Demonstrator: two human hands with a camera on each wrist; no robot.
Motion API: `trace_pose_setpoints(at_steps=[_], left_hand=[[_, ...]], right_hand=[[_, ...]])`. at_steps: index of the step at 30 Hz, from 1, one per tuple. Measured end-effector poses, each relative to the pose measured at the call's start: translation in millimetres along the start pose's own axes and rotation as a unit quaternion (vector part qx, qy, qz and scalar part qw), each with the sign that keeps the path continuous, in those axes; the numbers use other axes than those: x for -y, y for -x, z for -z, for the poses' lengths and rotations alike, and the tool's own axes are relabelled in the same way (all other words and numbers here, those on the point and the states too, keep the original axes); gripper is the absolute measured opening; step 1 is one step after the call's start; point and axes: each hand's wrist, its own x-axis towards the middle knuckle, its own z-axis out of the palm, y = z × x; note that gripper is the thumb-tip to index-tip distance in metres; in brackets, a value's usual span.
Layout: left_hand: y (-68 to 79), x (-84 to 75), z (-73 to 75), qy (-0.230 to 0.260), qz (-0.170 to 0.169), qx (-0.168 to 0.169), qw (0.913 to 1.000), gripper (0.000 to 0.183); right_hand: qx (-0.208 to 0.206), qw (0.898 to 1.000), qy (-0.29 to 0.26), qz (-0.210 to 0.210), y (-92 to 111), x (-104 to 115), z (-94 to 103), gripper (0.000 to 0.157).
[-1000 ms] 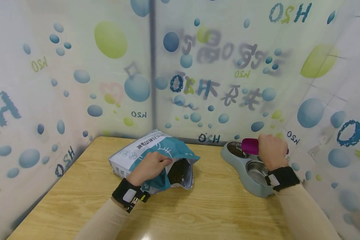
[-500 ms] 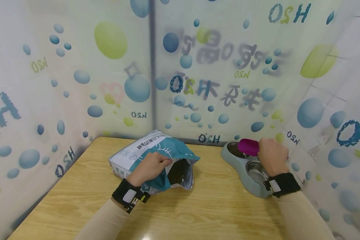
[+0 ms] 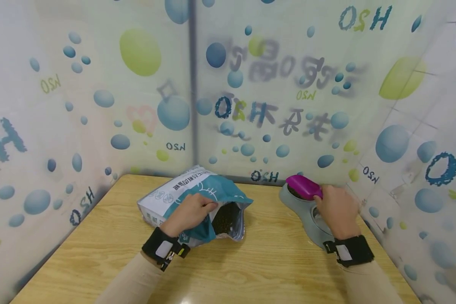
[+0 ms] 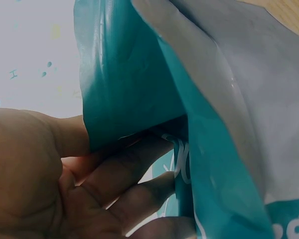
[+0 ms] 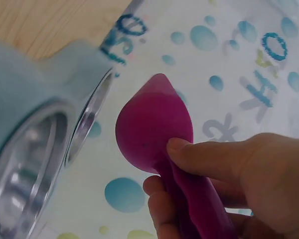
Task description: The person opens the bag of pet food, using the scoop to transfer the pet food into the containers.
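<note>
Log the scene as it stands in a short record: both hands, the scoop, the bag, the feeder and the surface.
left hand: pinches the bag's upper mouth edge
right hand: grips the scoop's handle
scoop: magenta, over the far bowl; its contents hidden
pet-food bag: white and teal, lying down, mouth open, brown kibble inside
double feeder: pale blue-grey; far bowl holds kibble, near bowl partly covered by the right hand
table: light wood

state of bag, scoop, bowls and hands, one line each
Food bag: lying down, mouth open, dark pellets inside
Scoop: held over far bowl, contents unclear
Far bowl: pellets inside, partly hidden
Near bowl: visible part bare
Left hand: holding bag's edge
Right hand: gripping scoop
</note>
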Motion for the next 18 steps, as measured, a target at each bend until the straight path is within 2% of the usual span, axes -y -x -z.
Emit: trace_pose_setpoints(at_steps=[3, 9, 14, 18], left_hand=[[-0.1, 0.6, -1.4, 0.002, -0.001, 0.0, 1.0, 0.044], [0.0, 0.7, -2.4, 0.004, 0.0, 0.002, 1.0, 0.042], [0.2, 0.5, -0.9, 0.002, 0.0, -0.004, 1.0, 0.04], [0.3, -0.2, 0.4, 0.003, -0.001, -0.003, 1.0, 0.041]], right_hand=[[0.026, 1.0, -0.01, -0.012, 5, 8, 2.5, 0.029], [0.044, 0.999, -0.02, -0.003, 9, 21, 5.2, 0.031], [0.079, 0.994, -0.072, 0.007, 9, 33, 6.9, 0.028], [0.122, 0.987, -0.102, 0.021, 8, 43, 10.3, 0.026]])
